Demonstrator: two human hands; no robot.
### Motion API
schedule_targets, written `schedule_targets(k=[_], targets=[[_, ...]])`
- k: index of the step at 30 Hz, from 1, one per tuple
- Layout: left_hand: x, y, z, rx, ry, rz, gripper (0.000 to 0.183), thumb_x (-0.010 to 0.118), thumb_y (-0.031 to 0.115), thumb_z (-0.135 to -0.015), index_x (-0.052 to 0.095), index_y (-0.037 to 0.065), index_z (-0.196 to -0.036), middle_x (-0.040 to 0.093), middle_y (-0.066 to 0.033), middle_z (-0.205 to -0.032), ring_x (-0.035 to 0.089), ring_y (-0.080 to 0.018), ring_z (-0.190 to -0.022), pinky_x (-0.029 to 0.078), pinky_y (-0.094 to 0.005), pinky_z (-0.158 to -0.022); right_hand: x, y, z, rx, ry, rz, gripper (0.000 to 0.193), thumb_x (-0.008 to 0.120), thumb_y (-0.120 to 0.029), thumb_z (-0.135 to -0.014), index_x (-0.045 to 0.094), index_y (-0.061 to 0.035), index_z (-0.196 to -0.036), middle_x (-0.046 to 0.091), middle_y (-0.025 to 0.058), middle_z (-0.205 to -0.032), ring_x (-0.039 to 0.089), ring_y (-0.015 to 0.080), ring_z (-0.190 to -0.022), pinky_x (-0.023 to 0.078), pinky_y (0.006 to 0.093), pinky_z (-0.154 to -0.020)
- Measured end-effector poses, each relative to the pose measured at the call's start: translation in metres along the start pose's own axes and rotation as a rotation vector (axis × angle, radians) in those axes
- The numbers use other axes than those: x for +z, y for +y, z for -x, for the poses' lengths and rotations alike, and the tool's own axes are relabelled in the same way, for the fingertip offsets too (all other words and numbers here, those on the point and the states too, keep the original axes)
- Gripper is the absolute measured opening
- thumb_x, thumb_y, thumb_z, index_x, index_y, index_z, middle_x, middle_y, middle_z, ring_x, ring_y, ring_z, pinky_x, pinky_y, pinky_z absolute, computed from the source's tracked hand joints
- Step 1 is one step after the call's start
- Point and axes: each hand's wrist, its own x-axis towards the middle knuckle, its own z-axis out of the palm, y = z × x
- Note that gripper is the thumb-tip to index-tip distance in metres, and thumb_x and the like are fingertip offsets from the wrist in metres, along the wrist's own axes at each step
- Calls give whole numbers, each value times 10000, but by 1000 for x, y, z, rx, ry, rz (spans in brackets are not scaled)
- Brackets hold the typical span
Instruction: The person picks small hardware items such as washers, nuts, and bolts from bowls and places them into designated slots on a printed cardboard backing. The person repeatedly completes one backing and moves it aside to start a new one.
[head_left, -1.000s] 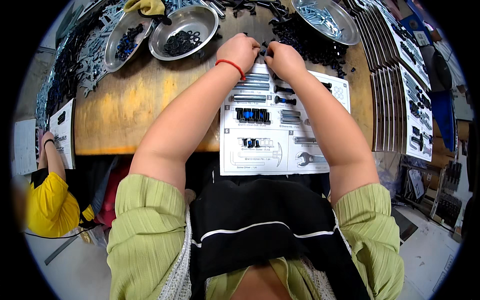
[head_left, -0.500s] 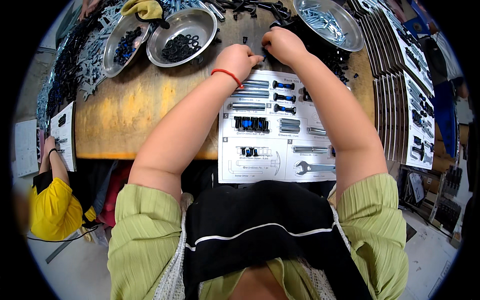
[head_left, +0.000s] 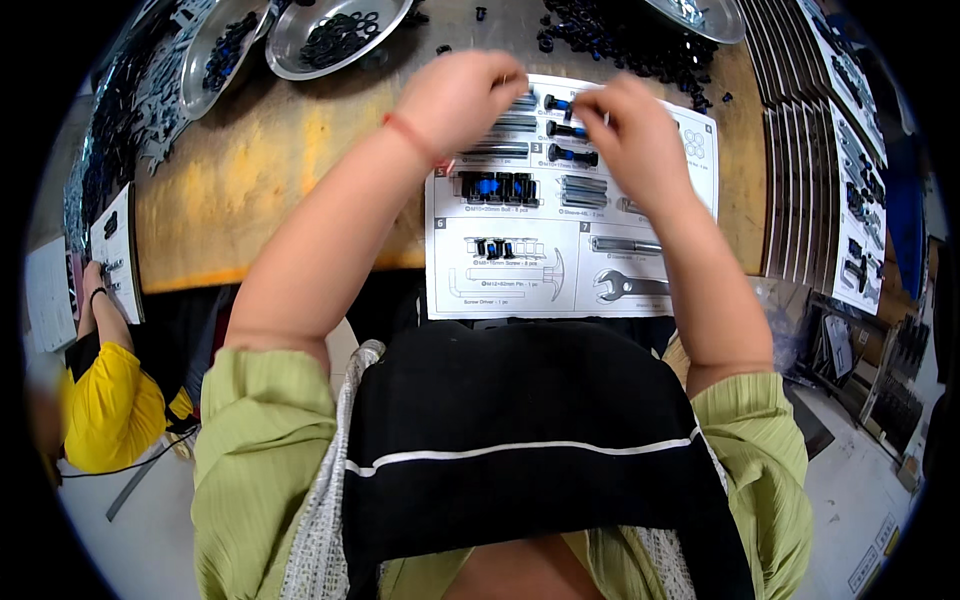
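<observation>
A white printed sheet [head_left: 695, 282] lies on the wooden table in front of me, bearing black bolts with blue bands [head_left: 495, 187], silver sleeves [head_left: 583, 190] and small dark screws [head_left: 495, 249]. Above its upper left part is my left hand [head_left: 462, 98], blurred, with the fingers drawn together; what they hold, if anything, does not show. My right hand [head_left: 635, 135] hovers over the sheet's upper middle, thumb and fingers pinched. A small dark screw [head_left: 568, 113] shows at its fingertips, beside the topmost bolt. My right hand hides some parts on that side.
Steel bowls stand at the back: one of black rings [head_left: 340, 40], one of dark screws [head_left: 230, 48], another [head_left: 728, 28] at right. Loose black screws [head_left: 640, 35] are heaped behind the sheet. Stacked part cards [head_left: 800, 190] rise at right. Another person's arm [head_left: 110, 315] is at left.
Both hands have come back toward me from the table's far part, and are now farther apart over the sheet. The view has shifted, with the sheet and bowls higher in it.
</observation>
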Motion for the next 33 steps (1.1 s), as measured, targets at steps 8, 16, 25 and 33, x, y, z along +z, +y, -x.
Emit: schedule_targets(k=[8,16,25,33], targets=[[17,36,97,285,-264,-283,64,692,197,-808,711,136,-808,583,-36,-804,629,-247,-799,520,-387,-634,23,-45,99,-131,-159,15,72,703,-105,-798,675,-110,-864,557,54,-791,601,264,-769,505,375,-644],[18,39,112,219,-163,-162,72,705,131,-796,691,112,-864,599,-51,-836,626,-264,-793,521,-396,-661,28,-43,109,-109,-103,8,89,675,-83,-814,663,-89,-901,595,66,-832,613,274,-791,514,377,-665],[48,54,137,192,40,-61,275,808,140,-685,653,111,-910,581,-47,-797,608,-264,-775,501,-375,-659,23,-43,121,-127,-130,-20,134,680,-66,-789,620,-97,-905,597,58,-824,611,274,-815,510,378,-670],[50,52,148,152,187,-35,194,816,132,-683,703,103,-839,565,-36,-772,590,-246,-751,482,-351,-647,22,-45,124,-77,-139,24,195,754,-135,-716,614,-116,-850,562,46,-802,612,263,-777,511,381,-620]])
